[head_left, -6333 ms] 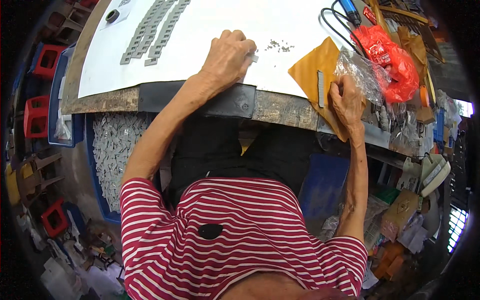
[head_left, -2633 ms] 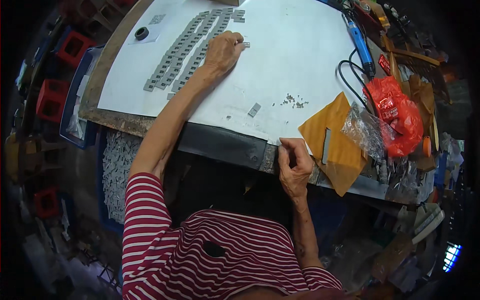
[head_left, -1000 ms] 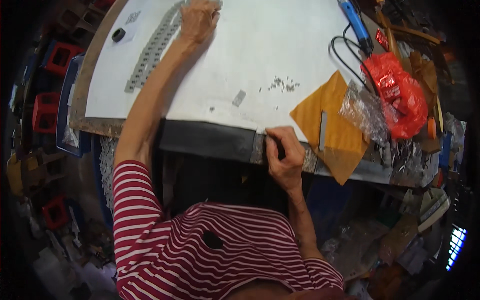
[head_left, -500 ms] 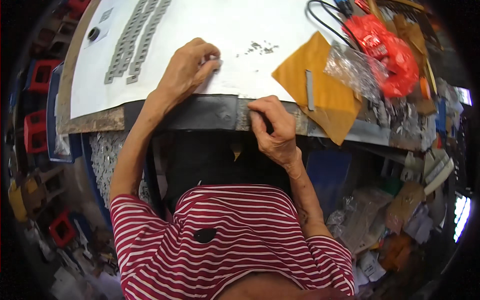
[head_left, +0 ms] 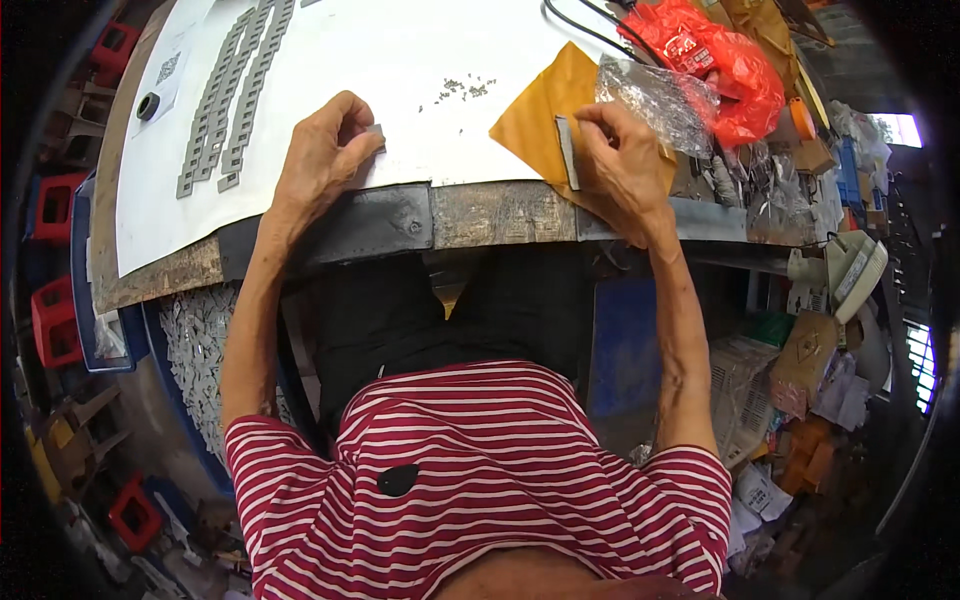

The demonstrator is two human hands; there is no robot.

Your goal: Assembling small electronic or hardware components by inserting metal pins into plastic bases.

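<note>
My left hand is at the near edge of the white sheet, its thumb and fingers closed on a small grey metal piece. On the right, my right hand is over the orange-brown paper, fingers curled and thumb drawn in. Its fingertips come right beside a narrow grey strip lying on that paper; whether they touch it or pinch something small is hidden. Tiny dark parts lie scattered between the hands. Rows of grey metal pieces with square holes stretch along the sheet's left side.
A black ring sits at the far left. Clear plastic wrap, a red plastic bag and a black cable crowd the right. Below the table's left end is a blue bin of metal pieces.
My right hand has gone from the table's front edge to the right, up beside the grey strip. My left hand keeps its grip on the small piece. The whole view has shifted slightly.
</note>
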